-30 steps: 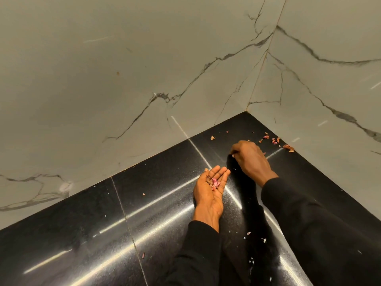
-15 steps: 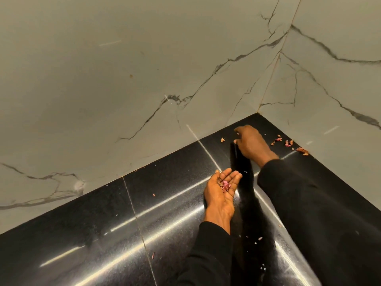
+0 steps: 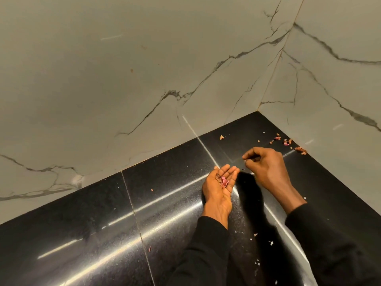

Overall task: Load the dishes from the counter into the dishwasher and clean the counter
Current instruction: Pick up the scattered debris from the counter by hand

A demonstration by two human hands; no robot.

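Note:
The black polished counter (image 3: 103,234) runs into a corner between two marble walls. My left hand (image 3: 216,195) rests on it palm up with straight fingers, and a small heap of pink peel scraps (image 3: 223,181) lies in the palm. My right hand (image 3: 266,166) hovers just right of the left fingertips. Its fingers are curled and the thumb and forefinger pinch together on what looks like a tiny scrap, too small to make out. More pink and brown scraps (image 3: 285,141) lie in the corner behind the right hand. No dishes or dishwasher are in view.
Single scraps dot the counter: one near the back wall (image 3: 221,137), one left of my left hand (image 3: 152,190), and pale crumbs between my sleeves (image 3: 255,234). Grey-veined marble walls (image 3: 144,79) close off the back and right sides.
My right hand reached toward the back wall, then drew back from the corner with its fingertips pinched, ending beside my left hand's fingertips. The left hand stayed palm up with its scraps.

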